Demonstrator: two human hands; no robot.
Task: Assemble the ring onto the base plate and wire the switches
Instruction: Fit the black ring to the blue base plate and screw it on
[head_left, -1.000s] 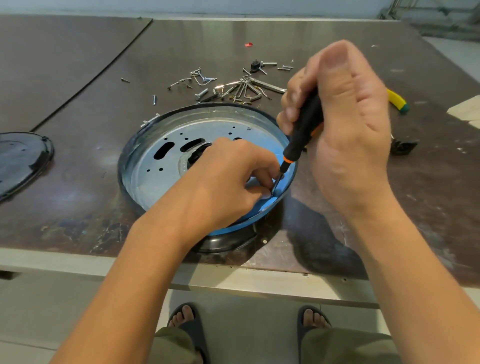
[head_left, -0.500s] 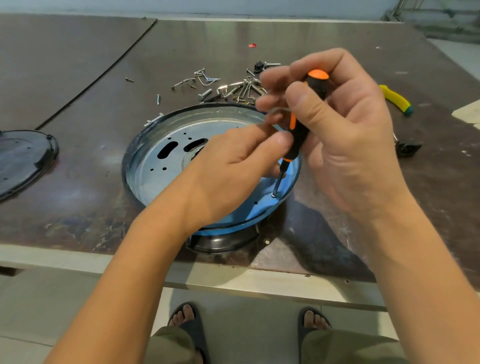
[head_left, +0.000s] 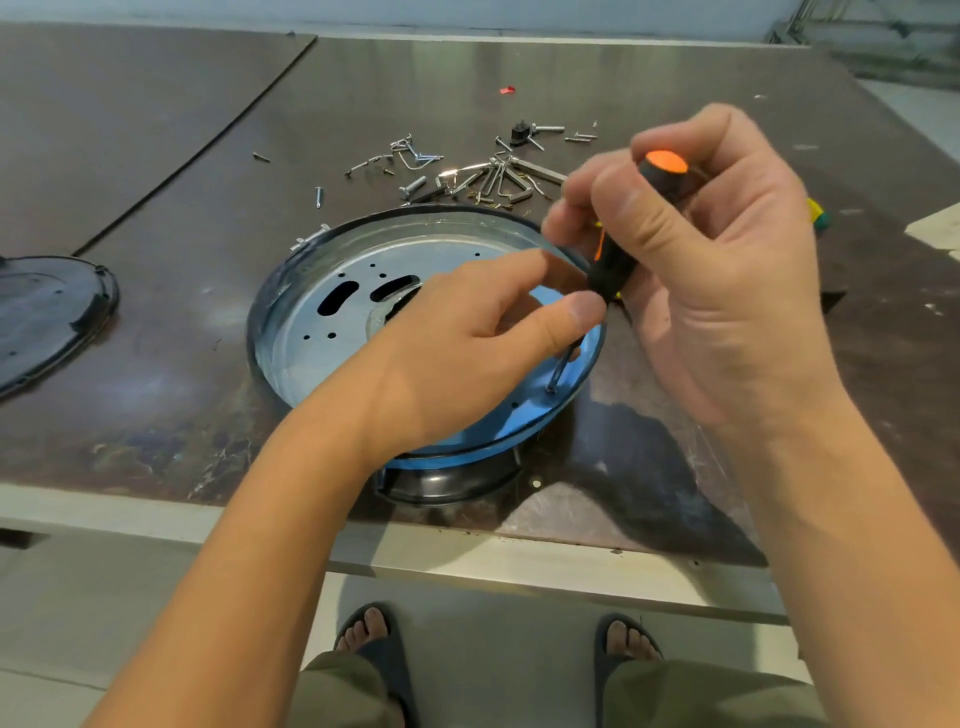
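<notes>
A round metal base plate (head_left: 322, 358) with slots and small holes sits inside a dark ring (head_left: 260, 322) on the table; its near rim looks blue. My right hand (head_left: 717, 291) grips a black and orange screwdriver (head_left: 618, 260) by the handle, nearly upright. The tip rests on a screw (head_left: 551, 387) at the plate's near right rim. My left hand (head_left: 467, 343) lies over the plate, thumb and fingers steadying the screwdriver's lower handle and shaft.
Several loose screws, bolts and bent wires (head_left: 467, 171) lie scattered behind the plate. A black round cover (head_left: 47, 317) sits at the left edge. A yellow-green tool handle (head_left: 818, 214) peeks out behind my right hand. The table's front edge (head_left: 467, 551) is close below the plate.
My right hand shifted from a side grip to holding the handle top, raising the screwdriver upright. My left hand moved from pinching at the screw to steadying the shaft.
</notes>
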